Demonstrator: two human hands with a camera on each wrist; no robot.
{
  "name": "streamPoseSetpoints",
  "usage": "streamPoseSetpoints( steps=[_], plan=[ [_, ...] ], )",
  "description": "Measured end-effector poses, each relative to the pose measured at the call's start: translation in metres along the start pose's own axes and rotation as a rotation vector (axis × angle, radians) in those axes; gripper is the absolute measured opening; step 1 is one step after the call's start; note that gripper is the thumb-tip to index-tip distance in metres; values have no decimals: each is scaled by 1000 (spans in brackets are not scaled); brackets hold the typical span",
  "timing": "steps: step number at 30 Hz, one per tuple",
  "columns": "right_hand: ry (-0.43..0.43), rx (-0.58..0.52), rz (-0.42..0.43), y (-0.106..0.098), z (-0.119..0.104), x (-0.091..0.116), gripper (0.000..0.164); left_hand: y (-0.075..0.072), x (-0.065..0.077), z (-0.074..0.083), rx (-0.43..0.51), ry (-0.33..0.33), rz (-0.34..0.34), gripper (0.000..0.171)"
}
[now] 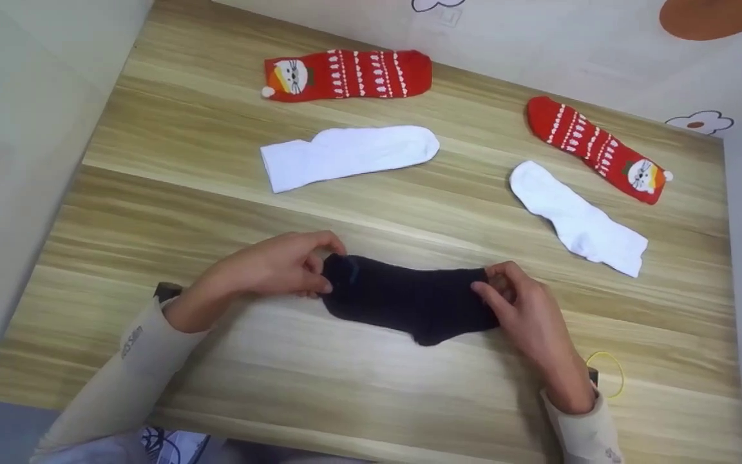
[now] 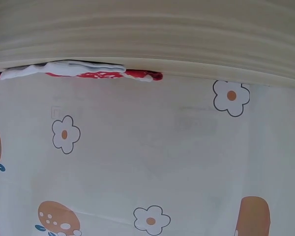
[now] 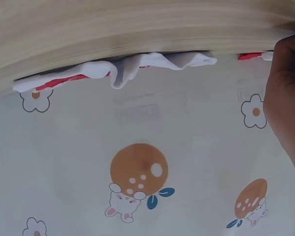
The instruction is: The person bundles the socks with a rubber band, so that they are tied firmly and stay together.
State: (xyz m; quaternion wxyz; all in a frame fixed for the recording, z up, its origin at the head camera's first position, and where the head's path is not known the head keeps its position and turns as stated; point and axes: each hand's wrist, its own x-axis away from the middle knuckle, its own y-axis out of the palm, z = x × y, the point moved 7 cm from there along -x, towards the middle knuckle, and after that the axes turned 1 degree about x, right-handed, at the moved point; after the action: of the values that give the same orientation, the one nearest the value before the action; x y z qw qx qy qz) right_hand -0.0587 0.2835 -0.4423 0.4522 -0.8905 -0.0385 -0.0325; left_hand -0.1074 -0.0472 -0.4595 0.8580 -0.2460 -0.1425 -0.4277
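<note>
Head view shows the black sock (image 1: 403,299) laid flat near the front middle of the table (image 1: 152,225), directly before you. Its long axis runs left to right, dipping slightly toward you on the right; the toe points to your left, the cuff to your right, and the heel bulges toward you.

Beyond it, the left white sock (image 1: 351,154) lies with its toe to the right, and past that the left red sock (image 1: 358,76) points the same way. On your right, the right white sock (image 1: 580,219) and the right red sock (image 1: 596,148) lie slanted, toes toward the far left; that white one is the closer to your knuckles. A yellow loop (image 1: 622,377) sits beside your right wrist.

Your left hand (image 1: 281,264) pinches the toe end with bent fingers and thumb. Your right hand (image 1: 525,309) grips the cuff, thumb on top, its fingers partly hidden.
</note>
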Motion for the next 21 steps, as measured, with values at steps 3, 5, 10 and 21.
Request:
streamPoseSetpoints(
  steps=[3, 5, 10, 21],
  plan=[
    [-2, 3, 16, -6, -2, 2, 19, 0, 0, 2, 4, -3, -8, 47],
    [-11, 12, 27, -11, -6, 2, 19, -3, 2, 2, 10, -7, -2, 48],
    [-28, 26, 17, -19, -15, -3, 21, -14, 8, 1, 12, -18, 76, 47],
    [-81, 87, 71, -34, -29, -9, 27, -37, 6, 13, -118, 61, 440, 28]
  ],
)
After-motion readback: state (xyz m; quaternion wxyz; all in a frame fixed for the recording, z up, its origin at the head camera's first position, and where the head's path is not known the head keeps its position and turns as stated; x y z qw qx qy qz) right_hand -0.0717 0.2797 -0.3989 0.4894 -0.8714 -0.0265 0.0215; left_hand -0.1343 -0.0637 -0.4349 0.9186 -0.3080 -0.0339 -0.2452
